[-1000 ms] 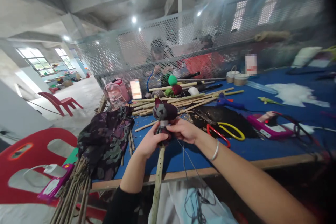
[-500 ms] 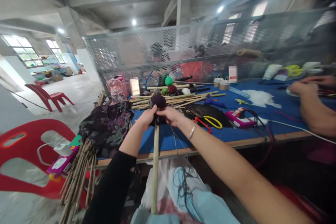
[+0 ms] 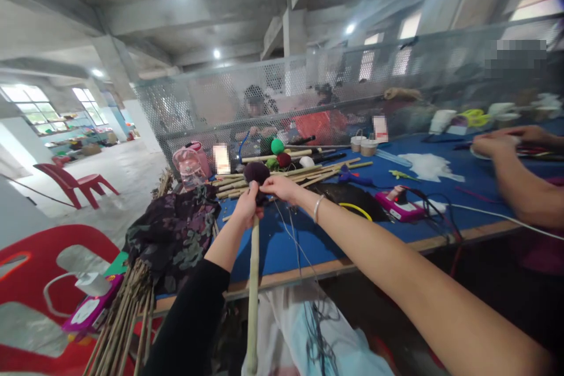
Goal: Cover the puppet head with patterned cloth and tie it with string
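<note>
A bamboo stick [image 3: 253,299] stands nearly upright before me, its lower end over my lap and a dark purple, cloth-like ball [image 3: 257,172] at its top. My left hand [image 3: 247,207] is closed around the stick just under the ball. Beside the ball, my right hand [image 3: 283,188] is closed in a pinch on thin grey string [image 3: 293,236]. The string hangs over the table edge to a loose tangle [image 3: 321,335] on my lap. My fingers hide where the string meets the stick.
More bamboo sticks [image 3: 308,175] lie behind my hands on the blue table [image 3: 282,261], near a green ball [image 3: 277,146]. Dark patterned cloth [image 3: 171,235] and bundled twigs [image 3: 121,317] are left. Yellow-handled scissors [image 3: 356,209] lie right, beyond my forearm. A co-worker's hands [image 3: 497,142] work far right.
My right hand has drawn a little away from the ball, and the string now shows more plainly below it. My left hand stays on the stick. The view has shifted slightly right.
</note>
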`<state>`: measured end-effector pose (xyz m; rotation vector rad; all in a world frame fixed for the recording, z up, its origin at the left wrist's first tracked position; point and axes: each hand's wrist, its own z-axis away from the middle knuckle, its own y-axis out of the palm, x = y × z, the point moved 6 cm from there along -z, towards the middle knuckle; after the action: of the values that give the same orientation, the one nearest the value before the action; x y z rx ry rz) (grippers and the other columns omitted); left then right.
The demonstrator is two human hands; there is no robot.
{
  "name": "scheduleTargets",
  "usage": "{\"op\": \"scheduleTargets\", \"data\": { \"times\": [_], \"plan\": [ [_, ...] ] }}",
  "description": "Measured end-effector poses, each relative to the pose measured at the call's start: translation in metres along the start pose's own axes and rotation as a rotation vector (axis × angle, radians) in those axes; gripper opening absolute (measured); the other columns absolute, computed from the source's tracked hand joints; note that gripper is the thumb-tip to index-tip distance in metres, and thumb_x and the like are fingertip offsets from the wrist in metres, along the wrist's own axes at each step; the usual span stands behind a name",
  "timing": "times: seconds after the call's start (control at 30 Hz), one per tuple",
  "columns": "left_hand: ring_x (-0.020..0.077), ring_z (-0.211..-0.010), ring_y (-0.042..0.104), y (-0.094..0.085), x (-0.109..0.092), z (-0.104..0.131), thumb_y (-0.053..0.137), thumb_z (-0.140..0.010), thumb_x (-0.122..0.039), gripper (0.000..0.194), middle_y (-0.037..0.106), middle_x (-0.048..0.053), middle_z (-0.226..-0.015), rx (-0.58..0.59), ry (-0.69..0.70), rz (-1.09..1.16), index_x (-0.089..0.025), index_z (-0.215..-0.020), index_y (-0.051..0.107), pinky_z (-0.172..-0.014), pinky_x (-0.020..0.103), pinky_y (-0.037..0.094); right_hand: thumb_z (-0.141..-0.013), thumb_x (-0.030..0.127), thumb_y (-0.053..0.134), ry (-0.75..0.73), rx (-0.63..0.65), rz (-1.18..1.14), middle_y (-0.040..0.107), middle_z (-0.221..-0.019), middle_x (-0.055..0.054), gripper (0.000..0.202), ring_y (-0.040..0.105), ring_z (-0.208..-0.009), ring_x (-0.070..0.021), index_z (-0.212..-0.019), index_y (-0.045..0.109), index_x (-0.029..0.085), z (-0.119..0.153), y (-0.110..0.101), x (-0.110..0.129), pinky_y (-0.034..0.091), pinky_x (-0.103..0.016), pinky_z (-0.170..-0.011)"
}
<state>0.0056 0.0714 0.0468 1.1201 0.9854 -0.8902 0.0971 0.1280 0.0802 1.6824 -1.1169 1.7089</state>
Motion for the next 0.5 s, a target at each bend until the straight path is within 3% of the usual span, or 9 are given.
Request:
{"op": "scheduleTargets", "data": {
  "times": [0.13, 0.23, 0.3, 0.4, 0.5],
  "plan": [
    [0.0026, -0.031, 0.031, 0.005, 0.004, 0.005, 0.062, -0.070, -0.057, 0.042, 0.041, -0.007, -0.048, 0.068, -0.028, 0.066, -0.017, -0.077, 0.049, -0.031, 0.014, 0.019, -0.058, 0.035, 0.073, -0.098, 0.013, 0.037, 0.045, -0.051, 0.006, 0.027, 0.033, -0.051, -0.0060, -0.060, 0.056, 0.013, 0.001, -0.007, -0.003, 0.023, -0.022, -0.050],
    [0.0010, -0.031, 0.029, 0.005, 0.004, 0.005, 0.061, -0.074, -0.052, 0.038, 0.044, -0.005, -0.051, 0.132, -0.071, 0.172, -0.016, -0.074, 0.049, -0.030, 0.013, 0.018, -0.064, 0.042, 0.066, -0.077, 0.032, 0.027, 0.039, -0.049, 0.008, 0.030, 0.027, -0.045, -0.0055, -0.066, 0.053, 0.015, 0.006, -0.005, -0.012, 0.020, -0.021, -0.044],
    [0.0001, -0.031, 0.026, -0.005, -0.006, 0.000, 0.060, -0.077, -0.047, 0.033, 0.041, -0.007, -0.050, 0.162, -0.074, 0.266, -0.016, -0.076, 0.049, -0.030, 0.011, 0.018, -0.070, 0.046, 0.060, -0.030, 0.068, 0.022, 0.034, -0.047, 0.010, 0.030, 0.022, -0.040, -0.0056, -0.069, 0.049, 0.017, 0.017, -0.003, -0.012, 0.017, -0.021, -0.040],
    [-0.0008, -0.031, 0.024, -0.033, -0.027, -0.014, 0.054, -0.082, -0.042, 0.026, 0.032, -0.010, -0.048, 0.167, -0.045, 0.410, -0.018, -0.078, 0.048, -0.031, 0.007, 0.019, -0.073, 0.044, 0.060, 0.022, 0.174, 0.043, 0.037, -0.050, 0.009, 0.028, 0.024, -0.039, -0.0054, -0.073, 0.051, 0.017, 0.054, -0.005, 0.008, 0.017, -0.020, -0.038],
    [-0.0012, -0.031, 0.025, -0.056, -0.035, -0.025, 0.049, -0.086, -0.039, 0.025, 0.032, -0.010, -0.049, 0.182, -0.084, 0.487, -0.016, -0.077, 0.048, -0.031, 0.007, 0.021, -0.079, 0.036, 0.058, 0.000, 0.366, 0.211, 0.045, -0.057, 0.005, 0.020, 0.035, -0.046, -0.0061, -0.082, 0.059, 0.016, 0.121, -0.008, 0.045, 0.027, -0.019, -0.043]
  ]
}}
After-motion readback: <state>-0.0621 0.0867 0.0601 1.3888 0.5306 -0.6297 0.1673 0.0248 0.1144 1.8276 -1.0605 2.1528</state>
